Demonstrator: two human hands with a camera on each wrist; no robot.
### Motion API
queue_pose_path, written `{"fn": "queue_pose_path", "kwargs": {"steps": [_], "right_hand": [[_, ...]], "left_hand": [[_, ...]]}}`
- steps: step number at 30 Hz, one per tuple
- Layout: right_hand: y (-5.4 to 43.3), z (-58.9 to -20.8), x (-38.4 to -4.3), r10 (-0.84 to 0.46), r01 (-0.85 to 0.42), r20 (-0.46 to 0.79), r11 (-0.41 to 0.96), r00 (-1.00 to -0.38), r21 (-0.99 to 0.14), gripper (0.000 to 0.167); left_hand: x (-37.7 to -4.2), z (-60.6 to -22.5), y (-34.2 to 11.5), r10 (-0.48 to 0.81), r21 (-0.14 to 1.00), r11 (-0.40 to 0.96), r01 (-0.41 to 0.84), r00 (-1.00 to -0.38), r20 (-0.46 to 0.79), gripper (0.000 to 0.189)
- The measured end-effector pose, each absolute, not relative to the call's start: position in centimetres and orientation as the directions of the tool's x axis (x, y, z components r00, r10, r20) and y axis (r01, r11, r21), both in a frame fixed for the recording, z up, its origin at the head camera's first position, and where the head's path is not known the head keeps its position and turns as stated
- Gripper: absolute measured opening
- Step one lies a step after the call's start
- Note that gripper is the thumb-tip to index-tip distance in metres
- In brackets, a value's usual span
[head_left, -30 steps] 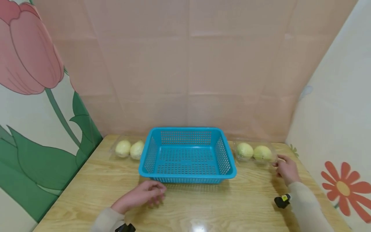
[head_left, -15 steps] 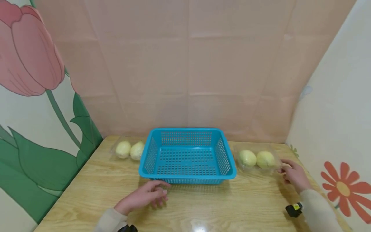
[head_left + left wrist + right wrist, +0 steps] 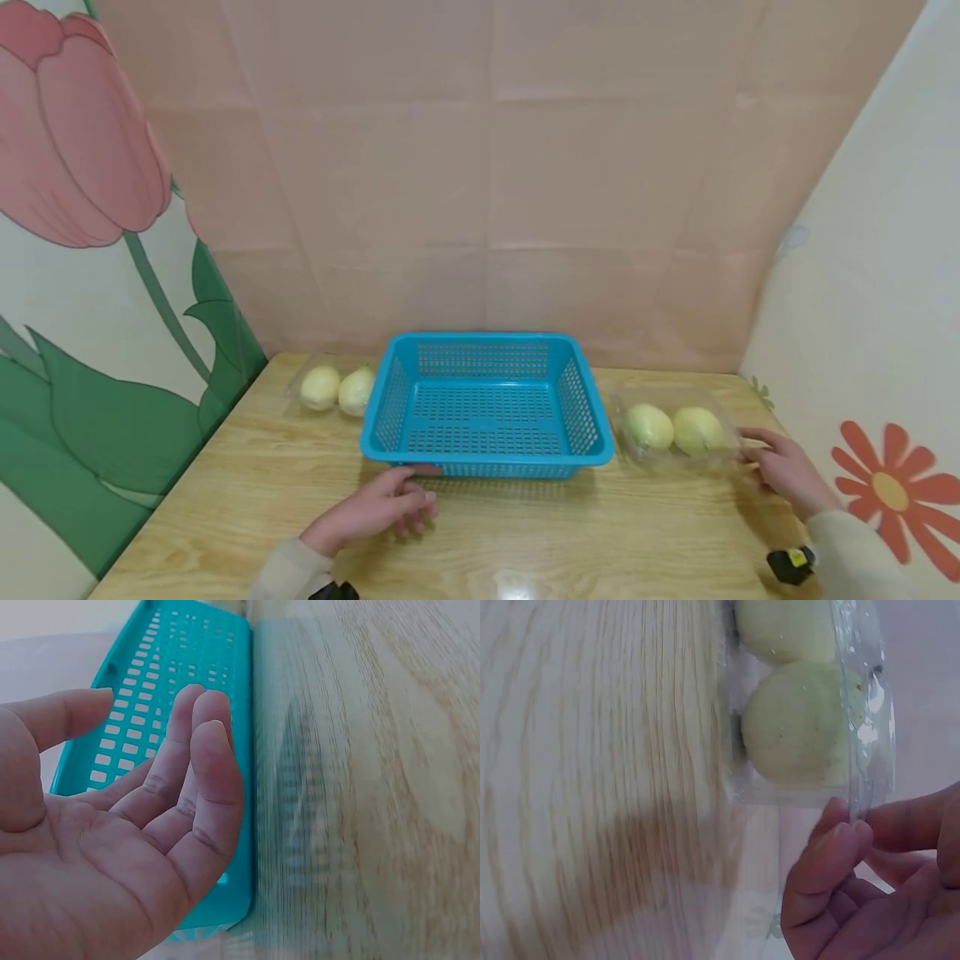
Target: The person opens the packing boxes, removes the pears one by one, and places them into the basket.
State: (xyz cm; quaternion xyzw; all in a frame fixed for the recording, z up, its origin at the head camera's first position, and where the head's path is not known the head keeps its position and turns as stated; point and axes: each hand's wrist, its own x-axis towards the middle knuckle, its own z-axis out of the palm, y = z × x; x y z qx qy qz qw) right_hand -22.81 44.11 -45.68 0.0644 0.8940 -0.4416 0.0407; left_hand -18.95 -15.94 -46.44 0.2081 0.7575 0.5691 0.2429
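Observation:
My right hand (image 3: pixel 789 473) pinches the right edge of a clear plastic box (image 3: pixel 670 397) between thumb and fingers. Two pale yellow-green round fruits (image 3: pixel 799 731) sit side by side inside this box, right of the blue basket. My left hand (image 3: pixel 372 506) is by the near left side of the blue plastic basket (image 3: pixel 510 460), its fingers loosely bent and nothing in them. In the left wrist view, the palm and fingers (image 3: pixel 214 772) overlap the basket's perforated wall.
Left of the basket stands another clear box (image 3: pixel 303 377) with two similar fruits (image 3: pixel 320 387), partly hidden by the basket rim. A pinkish cloth (image 3: pixel 480 208) hangs behind the wooden table (image 3: pixel 540 533). Flower-printed panels (image 3: pixel 892 375) flank both sides.
My right hand has drawn the right box nearer to me and a little to the right, away from the back edge. The left hand has shifted only slightly; the basket stays put.

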Motion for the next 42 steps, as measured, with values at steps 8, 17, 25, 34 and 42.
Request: {"fn": "queue_pose_path", "kwargs": {"steps": [8, 17, 25, 34, 42], "right_hand": [[45.0, -44.6, -21.8, -0.036, 0.167, -0.234, 0.596, -0.971, -0.785, 0.050], [47.0, -43.7, -20.9, -0.356, 0.131, -0.348, 0.512, -0.867, -0.849, 0.047], [48.0, -43.5, -20.4, -0.570, 0.094, -0.347, 0.425, -0.745, -0.900, 0.061], [47.8, -43.7, -19.3, -0.652, 0.129, -0.339, 0.348, -0.678, -0.928, 0.062], [45.6, -44.5, -18.1, -0.711, 0.143, -0.285, 0.253, -0.643, -0.957, 0.044]], "left_hand": [[-19.0, -46.1, -15.3, 0.596, 0.964, 0.264, 0.014, -0.789, -0.151, 0.059], [-19.3, -46.0, -15.0, 0.622, 0.967, 0.253, 0.024, -0.770, -0.143, 0.060], [-19.5, -46.0, -14.4, 0.622, 0.972, 0.236, 0.008, -0.769, -0.145, 0.054], [-19.7, -46.2, -14.4, 0.632, 0.973, 0.232, 0.008, -0.761, -0.145, 0.054], [-19.7, -46.1, -14.3, 0.616, 0.977, 0.212, -0.012, -0.774, -0.143, 0.055]]}}
